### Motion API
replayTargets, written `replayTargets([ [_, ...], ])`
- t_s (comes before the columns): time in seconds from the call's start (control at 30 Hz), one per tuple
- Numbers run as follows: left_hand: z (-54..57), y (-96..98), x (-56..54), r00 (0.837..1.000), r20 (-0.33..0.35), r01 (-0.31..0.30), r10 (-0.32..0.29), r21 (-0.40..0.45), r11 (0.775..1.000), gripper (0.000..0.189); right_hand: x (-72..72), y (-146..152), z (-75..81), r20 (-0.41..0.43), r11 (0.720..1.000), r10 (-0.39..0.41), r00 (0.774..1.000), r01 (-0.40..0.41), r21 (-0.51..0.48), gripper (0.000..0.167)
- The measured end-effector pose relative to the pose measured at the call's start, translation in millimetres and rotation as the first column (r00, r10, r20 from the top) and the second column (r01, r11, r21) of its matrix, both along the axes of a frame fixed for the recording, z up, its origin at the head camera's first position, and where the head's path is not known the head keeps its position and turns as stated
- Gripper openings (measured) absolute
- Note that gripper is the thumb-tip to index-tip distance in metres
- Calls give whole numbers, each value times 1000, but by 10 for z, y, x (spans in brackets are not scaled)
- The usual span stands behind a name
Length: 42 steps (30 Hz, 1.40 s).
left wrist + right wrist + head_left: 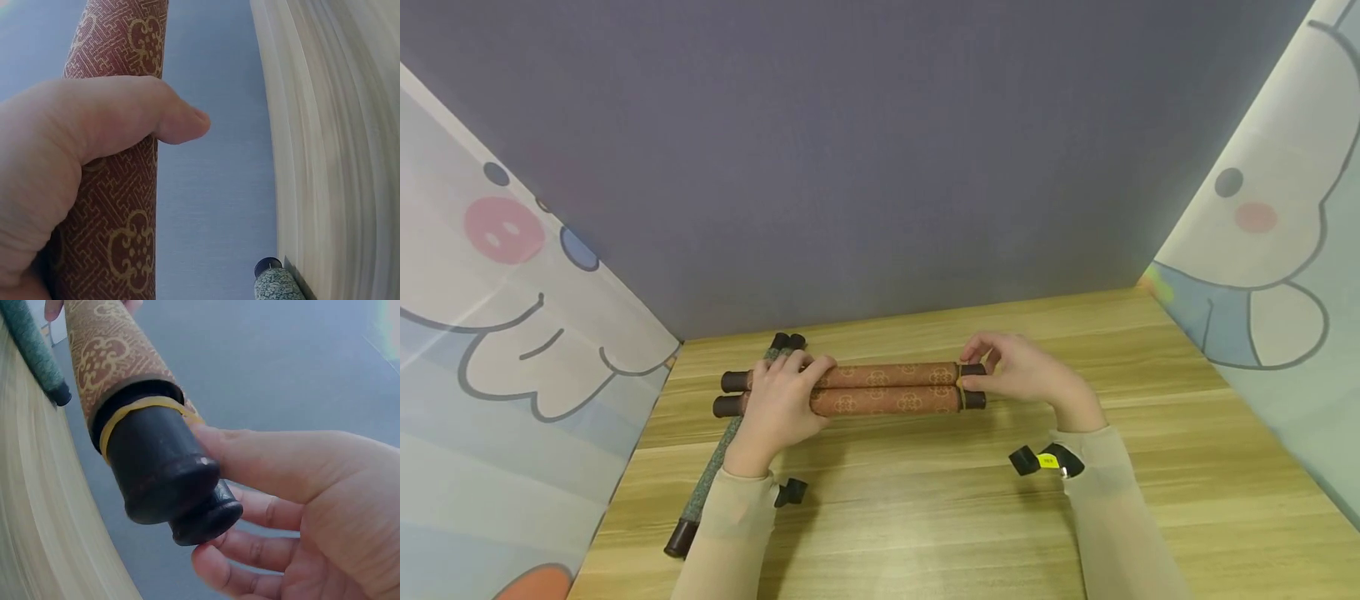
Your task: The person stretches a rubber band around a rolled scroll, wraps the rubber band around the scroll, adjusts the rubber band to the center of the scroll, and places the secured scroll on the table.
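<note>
A rust-red brocade scroll (895,390), two rolls side by side with dark end knobs, is held sideways above the table. My left hand (782,402) grips it near its left end; in the left wrist view the thumb (144,112) lies across the patterned cloth. A yellow rubber band (134,407) loops round the right-end knobs (165,465). Around those knobs curls my right hand (1026,371), its thumb tip on the band and its other fingers behind the knobs. Part of the band is hidden by the thumb.
A green scroll (711,467) with dark ends lies slanted on the wooden table (925,517), partly under the left arm. Behind rises a grey-blue panel (880,167). Cartoon-printed sheets (1285,317) flank both sides. Small black wrist cameras (1024,460) hang below the sleeves.
</note>
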<state>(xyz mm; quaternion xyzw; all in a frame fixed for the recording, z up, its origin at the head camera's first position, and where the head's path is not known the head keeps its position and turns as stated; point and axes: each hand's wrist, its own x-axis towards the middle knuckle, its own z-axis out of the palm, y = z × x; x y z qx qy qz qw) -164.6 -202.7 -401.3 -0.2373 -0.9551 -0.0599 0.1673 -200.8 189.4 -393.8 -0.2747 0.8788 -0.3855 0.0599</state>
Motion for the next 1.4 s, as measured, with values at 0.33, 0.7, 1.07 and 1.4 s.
replayTargets([
  [0.33,-29,-54,-13,997,69,22,-24,16,1000,87,-22,-50,8,-297,997,-29,954,5,-80,20],
  [0.7,25,-11,8,996,58,67,-65,-26,997,83,-69,-5,-49,-616,989,-6,788,-86,-120,23],
  [1.07,29,9,22,996,-20,87,-89,-75,993,80,-64,-43,-62,-616,997,4,787,-46,-53,11],
  [1.4,-15,85,3,980,-117,146,-161,-131,981,79,-58,-82,-70,-569,1000,26,822,-13,26,9],
])
